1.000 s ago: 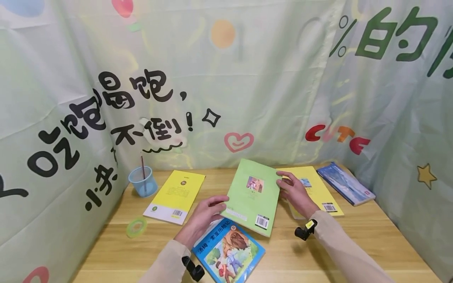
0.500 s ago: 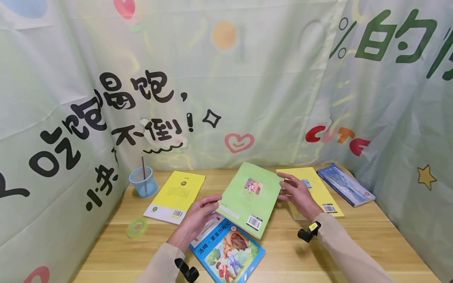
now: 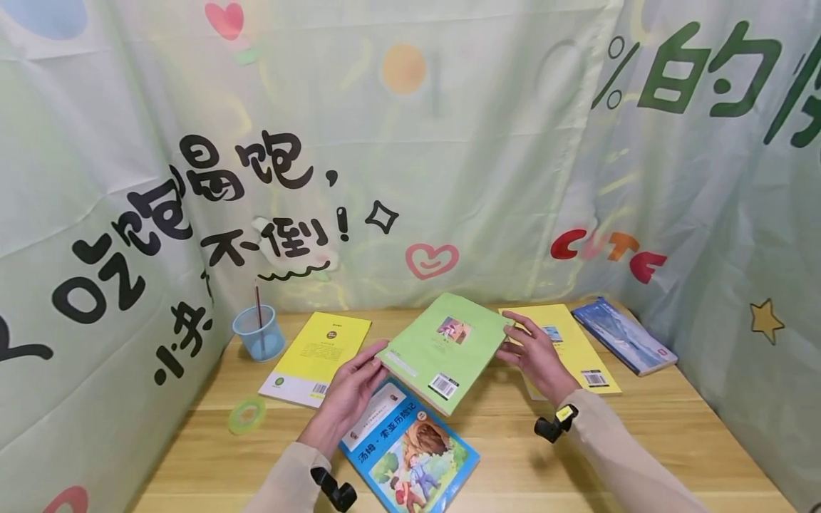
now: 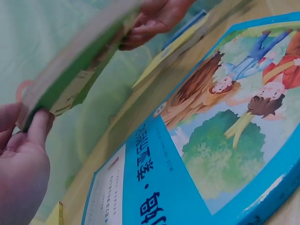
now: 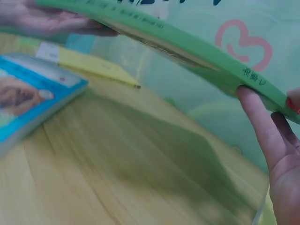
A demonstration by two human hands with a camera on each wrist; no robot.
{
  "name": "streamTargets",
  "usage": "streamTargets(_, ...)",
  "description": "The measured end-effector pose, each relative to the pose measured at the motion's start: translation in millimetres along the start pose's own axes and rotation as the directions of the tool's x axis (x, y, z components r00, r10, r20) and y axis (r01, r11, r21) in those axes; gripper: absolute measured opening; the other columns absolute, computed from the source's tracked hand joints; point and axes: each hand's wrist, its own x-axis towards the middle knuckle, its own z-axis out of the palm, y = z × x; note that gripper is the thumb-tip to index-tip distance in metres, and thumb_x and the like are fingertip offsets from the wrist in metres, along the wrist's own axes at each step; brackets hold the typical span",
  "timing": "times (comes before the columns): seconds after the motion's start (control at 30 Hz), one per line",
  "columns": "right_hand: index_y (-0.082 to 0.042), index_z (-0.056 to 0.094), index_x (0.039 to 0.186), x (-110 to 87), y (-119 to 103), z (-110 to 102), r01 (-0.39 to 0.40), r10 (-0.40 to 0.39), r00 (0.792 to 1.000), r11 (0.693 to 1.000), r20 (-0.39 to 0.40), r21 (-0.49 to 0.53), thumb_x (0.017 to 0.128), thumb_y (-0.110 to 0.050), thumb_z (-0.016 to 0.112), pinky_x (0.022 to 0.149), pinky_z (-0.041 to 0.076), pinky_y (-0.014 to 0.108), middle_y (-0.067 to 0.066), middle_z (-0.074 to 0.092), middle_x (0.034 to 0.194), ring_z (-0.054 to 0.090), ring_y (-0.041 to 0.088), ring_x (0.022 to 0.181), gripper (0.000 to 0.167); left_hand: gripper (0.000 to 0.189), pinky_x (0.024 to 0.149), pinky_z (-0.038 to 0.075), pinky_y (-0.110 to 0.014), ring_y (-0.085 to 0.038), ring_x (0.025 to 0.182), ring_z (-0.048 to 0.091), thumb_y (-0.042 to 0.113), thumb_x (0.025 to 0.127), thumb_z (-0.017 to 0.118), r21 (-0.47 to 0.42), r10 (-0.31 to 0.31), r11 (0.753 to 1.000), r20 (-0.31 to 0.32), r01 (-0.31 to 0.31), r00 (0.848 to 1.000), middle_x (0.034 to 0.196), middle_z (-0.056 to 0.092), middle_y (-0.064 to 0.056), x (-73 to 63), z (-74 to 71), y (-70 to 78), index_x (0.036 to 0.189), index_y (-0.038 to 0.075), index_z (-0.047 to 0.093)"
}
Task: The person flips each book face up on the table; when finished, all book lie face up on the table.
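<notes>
A green book (image 3: 442, 349) with a small picture and a barcode is held tilted above the table. My left hand (image 3: 349, 392) pinches its left corner, thumb on top and fingers beneath, as the left wrist view shows the hand (image 4: 26, 164) at the book's edge. My right hand (image 3: 535, 353) pinches the opposite edge; in the right wrist view its fingers (image 5: 262, 124) are under the green spine. Below lies a blue picture-covered book (image 3: 410, 452) flat on the table, apart from the green book, with its cover facing up.
A yellow book (image 3: 321, 349) lies at the left, beside a blue cup (image 3: 259, 338) holding a thin stick. A green ring-shaped roll (image 3: 246, 415) is in front of them. Another yellow book (image 3: 577, 349) and a blue book (image 3: 622, 335) lie at the right. Printed cloth stands behind the table.
The green book has turned clockwise and shifted left, its lower left corner rising. My left hand has moved left and up with it, while the right hand stays nearly in place.
</notes>
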Motion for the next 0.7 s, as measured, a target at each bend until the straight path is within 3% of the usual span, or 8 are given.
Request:
streamTargets(0.17,-0.024,0.052,0.156,-1.1,-3.1,2.3,0.001,-0.002,1.0,0.999,0.006,0.052,0.114,-0.027,0.059,0.087,0.066,0.025,-0.005,0.063,0.112,0.072,0.01,0.086,0.043,0.048,0.119,0.051,-0.032,-0.018,0.141,0.065,0.002,0.113,0.051,-0.026,0.018,1.0,-0.012,-0.018,1.0,0.168,0.049,-0.016,-0.1,-0.7,0.8,0.162,0.004,0.049)
streamTargets(0.33,-0.017,0.037,0.17,-3.9,-5.1,-3.4,0.018,-0.022,0.998,0.997,0.06,0.075,0.116,-0.027,0.053,0.093,0.065,0.025,-0.01,0.066,0.131,0.078,0.01,0.089,0.057,0.048,0.12,0.051,-0.038,-0.019,0.136,0.069,0.006,0.114,0.053,0.013,-0.002,1.0,-0.006,0.002,1.0,0.163,0.055,-0.016,-2.3,-1.3,5.2,0.162,0.005,0.05)
streamTargets(0.47,-0.015,0.034,0.172,-5.8,-6.8,-5.9,0.028,-0.037,0.995,0.994,0.089,0.103,0.116,-0.026,0.053,0.092,0.065,0.025,-0.009,0.07,0.13,0.08,0.01,0.09,0.06,0.047,0.122,0.05,-0.044,-0.021,0.134,0.07,0.004,0.114,0.052,0.028,-0.029,0.999,0.006,0.029,1.0,0.163,0.055,-0.016,-3.8,0.1,9.8,0.161,0.005,0.051)
streamTargets(0.7,-0.011,0.026,0.174,-7.1,-10.0,-5.4,0.063,-0.076,0.983,0.995,0.169,0.081,0.116,-0.02,0.054,0.098,0.063,0.025,-0.007,0.072,0.126,0.077,0.01,0.098,0.064,0.047,0.113,0.056,-0.035,-0.021,0.133,0.071,-0.001,0.113,0.048,-0.035,-0.009,0.999,-0.044,0.008,0.999,0.165,0.052,-0.019,-2.3,1.6,13.5,0.159,0.003,0.052)
